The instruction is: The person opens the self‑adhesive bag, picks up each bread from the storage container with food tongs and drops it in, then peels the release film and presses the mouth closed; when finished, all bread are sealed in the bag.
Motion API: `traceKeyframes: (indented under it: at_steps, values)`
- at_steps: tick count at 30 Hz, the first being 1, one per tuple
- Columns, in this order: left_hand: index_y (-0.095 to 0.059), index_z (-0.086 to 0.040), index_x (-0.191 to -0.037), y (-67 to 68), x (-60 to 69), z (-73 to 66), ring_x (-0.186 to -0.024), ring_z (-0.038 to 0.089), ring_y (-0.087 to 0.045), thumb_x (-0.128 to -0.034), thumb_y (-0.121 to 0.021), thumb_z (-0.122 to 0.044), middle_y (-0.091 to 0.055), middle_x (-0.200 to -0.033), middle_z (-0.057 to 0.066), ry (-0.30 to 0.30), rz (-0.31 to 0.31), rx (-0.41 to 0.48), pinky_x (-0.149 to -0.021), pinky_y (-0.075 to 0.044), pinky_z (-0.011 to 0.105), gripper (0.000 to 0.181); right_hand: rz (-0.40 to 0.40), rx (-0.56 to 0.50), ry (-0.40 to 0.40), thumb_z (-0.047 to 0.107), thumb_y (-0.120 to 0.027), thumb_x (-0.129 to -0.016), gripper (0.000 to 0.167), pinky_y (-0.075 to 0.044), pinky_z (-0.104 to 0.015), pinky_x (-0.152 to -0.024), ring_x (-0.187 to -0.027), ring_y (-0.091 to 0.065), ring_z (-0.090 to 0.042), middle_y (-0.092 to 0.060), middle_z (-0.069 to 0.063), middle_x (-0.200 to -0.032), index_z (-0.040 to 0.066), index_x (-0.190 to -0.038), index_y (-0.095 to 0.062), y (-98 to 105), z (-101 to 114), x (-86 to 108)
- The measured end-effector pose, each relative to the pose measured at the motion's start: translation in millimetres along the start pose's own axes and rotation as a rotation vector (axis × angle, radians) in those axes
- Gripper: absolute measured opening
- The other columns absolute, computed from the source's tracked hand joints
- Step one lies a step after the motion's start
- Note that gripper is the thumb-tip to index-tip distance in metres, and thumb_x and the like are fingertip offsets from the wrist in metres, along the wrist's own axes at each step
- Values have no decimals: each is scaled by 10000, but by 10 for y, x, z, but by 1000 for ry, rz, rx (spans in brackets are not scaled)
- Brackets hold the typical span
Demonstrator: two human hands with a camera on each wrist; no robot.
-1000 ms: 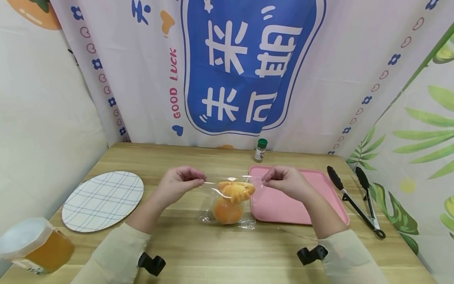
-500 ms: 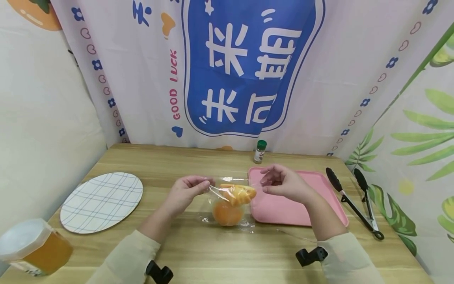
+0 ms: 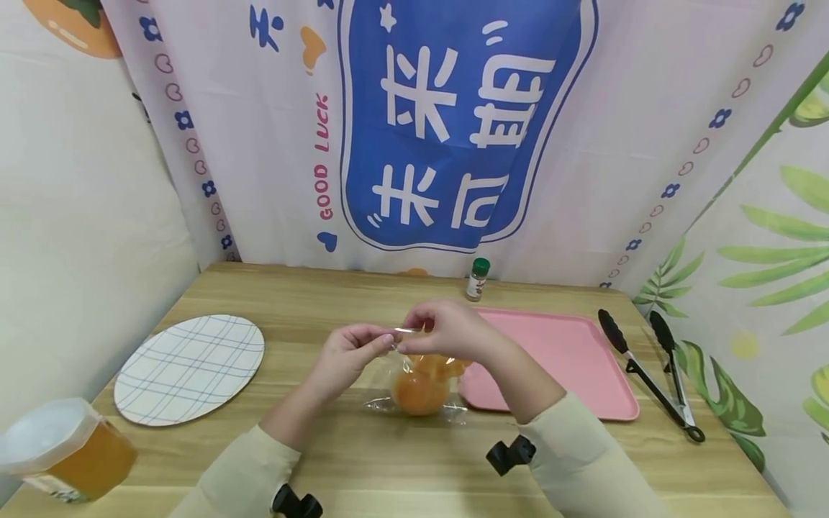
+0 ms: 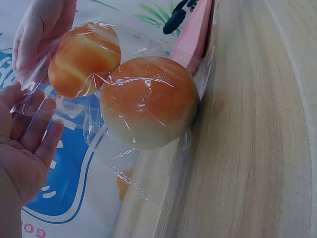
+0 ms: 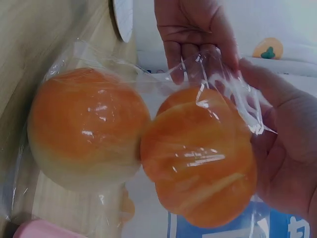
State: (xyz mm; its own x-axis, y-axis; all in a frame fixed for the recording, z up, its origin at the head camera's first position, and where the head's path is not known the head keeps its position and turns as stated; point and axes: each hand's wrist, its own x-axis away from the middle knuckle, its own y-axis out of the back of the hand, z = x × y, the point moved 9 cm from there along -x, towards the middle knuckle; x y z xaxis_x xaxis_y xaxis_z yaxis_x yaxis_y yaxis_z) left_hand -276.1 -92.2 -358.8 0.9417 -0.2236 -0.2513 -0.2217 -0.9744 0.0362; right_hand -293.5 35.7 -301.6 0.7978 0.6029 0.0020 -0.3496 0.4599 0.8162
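Note:
A clear plastic bag (image 3: 382, 404) stands on the table with a round bun (image 3: 419, 396) at its bottom. Above that bun, a ridged, golden-brown bread roll (image 5: 203, 158) lies inside the same bag. My left hand (image 3: 346, 356) pinches the bag's upper edge between thumb and fingers. Close beside it, my right hand (image 3: 456, 332) holds the opposite part of that edge and partly covers the ridged roll in the head view. Both hands meet at the bag's mouth, thumbs nearly touching. Some right fingertips are hidden behind the film and the roll.
To the right lies a pink tray (image 3: 563, 360), with black-tipped tongs (image 3: 654, 381) beyond it. A green-capped spice jar (image 3: 478, 279) stands at the back. On the left are a checked oval plate (image 3: 188, 370) and a lidded tub of amber contents (image 3: 84, 453).
My right hand has moved left from over the tray to meet the left hand, drawing the bag's mouth together. The left hand has shifted slightly right, still pinching the film.

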Motion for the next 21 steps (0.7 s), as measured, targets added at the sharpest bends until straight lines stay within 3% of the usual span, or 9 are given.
traceKeyframes:
  at_steps: [6, 12, 18, 21]
  values:
    - [-606, 187, -1074, -8, 9, 5, -864, 9, -676, -963, -589, -47, -724, -891, -184, -12, 15, 34, -800, -573, 193, 259, 44, -10, -55, 292, -812, -805, 182, -487, -243, -573, -704, -543, -133, -627, 22, -760, 168, -861, -692, -22, -112, 15]
    - [-574, 205, -1091, 1, 11, 38, -899, 15, -692, -970, -577, -45, -725, -916, -185, 7, 30, 61, -822, -586, 211, 278, 64, -80, -115, 317, -817, -799, 219, -498, -249, -605, -734, -543, -152, -611, -6, -787, 154, -883, -696, 75, -402, 161]
    - [-583, 195, -1119, 39, 9, 66, -897, 13, -694, -966, -583, -48, -730, -923, -175, 11, 17, 61, -841, -589, 223, 287, 43, -156, -68, 217, -798, -822, 161, -475, -235, -620, -741, -515, -155, -586, -1, -793, 108, -860, -686, 177, -575, 275]
    - [-577, 195, -1126, 61, 8, 75, -889, 18, -695, -968, -579, -46, -735, -925, -169, 8, 11, 70, -834, -590, 219, 288, 24, -189, -83, 182, -791, -826, 141, -509, -228, -658, -769, -534, -147, -609, -4, -828, 95, -866, -688, 213, -685, 322]
